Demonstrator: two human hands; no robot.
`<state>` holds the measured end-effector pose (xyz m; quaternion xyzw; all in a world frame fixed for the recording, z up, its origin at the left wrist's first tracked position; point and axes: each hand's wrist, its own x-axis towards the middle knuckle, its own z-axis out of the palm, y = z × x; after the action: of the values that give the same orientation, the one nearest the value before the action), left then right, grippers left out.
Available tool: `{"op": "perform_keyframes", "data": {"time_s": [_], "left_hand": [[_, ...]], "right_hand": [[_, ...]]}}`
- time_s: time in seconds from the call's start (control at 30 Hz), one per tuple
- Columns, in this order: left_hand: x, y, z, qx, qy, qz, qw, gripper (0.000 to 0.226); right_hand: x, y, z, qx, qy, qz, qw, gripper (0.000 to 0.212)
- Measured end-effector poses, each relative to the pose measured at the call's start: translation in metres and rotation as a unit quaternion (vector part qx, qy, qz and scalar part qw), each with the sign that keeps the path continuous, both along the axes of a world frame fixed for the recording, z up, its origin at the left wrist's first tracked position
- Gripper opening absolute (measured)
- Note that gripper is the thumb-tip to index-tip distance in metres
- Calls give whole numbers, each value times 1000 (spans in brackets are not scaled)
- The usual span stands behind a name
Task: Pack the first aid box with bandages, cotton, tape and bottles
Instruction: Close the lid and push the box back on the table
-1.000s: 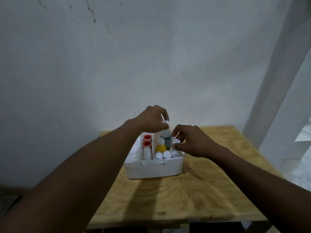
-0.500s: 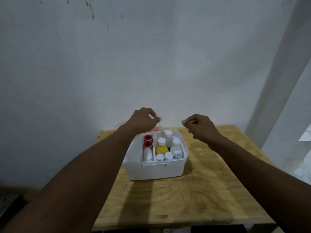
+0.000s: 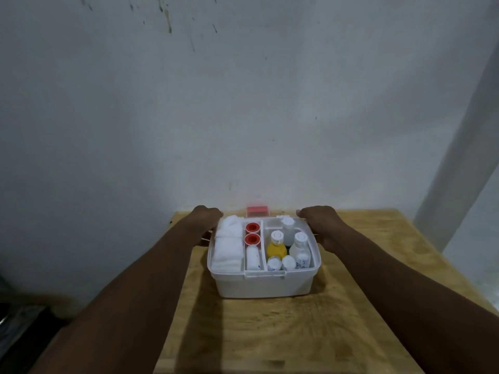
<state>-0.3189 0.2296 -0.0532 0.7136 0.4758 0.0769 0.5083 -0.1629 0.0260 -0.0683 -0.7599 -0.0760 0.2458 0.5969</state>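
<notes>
Wooden table (image 3: 364, 306), white box (image 3: 264, 287) of cotton (image 3: 228, 247), tape (image 3: 253, 239), bottles (image 3: 276, 248); left hand (image 3: 206, 215), right hand (image 3: 320, 218) at back corners, fingers unseen.

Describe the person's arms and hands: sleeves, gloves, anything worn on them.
Both arms are bare as far as the view shows: no sleeve on the left arm or right arm. The left hand and right hand are ungloved, and neither wrist carries a watch or bracelet. Whether any ring is worn cannot be told.
</notes>
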Motion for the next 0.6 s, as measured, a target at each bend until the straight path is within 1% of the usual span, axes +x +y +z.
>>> {"op": "perform_keyframes", "data": {"time_s": [0.03, 0.07, 0.13, 0.2, 0.27, 0.3, 0.37, 0.5, 0.6], "left_hand": [[0, 1, -1, 0, -12, 4, 1000, 25], [0, 3, -2, -3, -27, 10, 1000, 24], [-2, 2, 2, -11, -61, 16, 998, 16], [-2, 4, 6, -8, -88, 8, 996, 9], [-5, 4, 12, -25, -122, 8, 992, 11], [-8, 4, 14, -47, -147, 15, 988, 11], [-12, 5, 16, -86, -187, 23, 978, 17], [-24, 6, 19, -103, -217, 24, 970, 29], [-36, 5, 20, -91, -215, 13, 972, 25]], "right_hand": [[1, 0, -3, 6, -11, -3, 1000, 16], [2, 1, -5, 18, -20, -8, 1000, 15], [1, 0, -4, 45, -32, -22, 998, 6], [2, 0, -2, 77, -27, -23, 996, 18], [2, 0, 4, 104, -20, -17, 994, 22], [1, 0, 9, 109, -20, -14, 994, 22], [-1, -1, 17, 117, -22, -16, 993, 20], [-9, -12, 30, 132, -24, -23, 991, 24], [-13, -23, 34, 116, -45, -13, 992, 26]]}}
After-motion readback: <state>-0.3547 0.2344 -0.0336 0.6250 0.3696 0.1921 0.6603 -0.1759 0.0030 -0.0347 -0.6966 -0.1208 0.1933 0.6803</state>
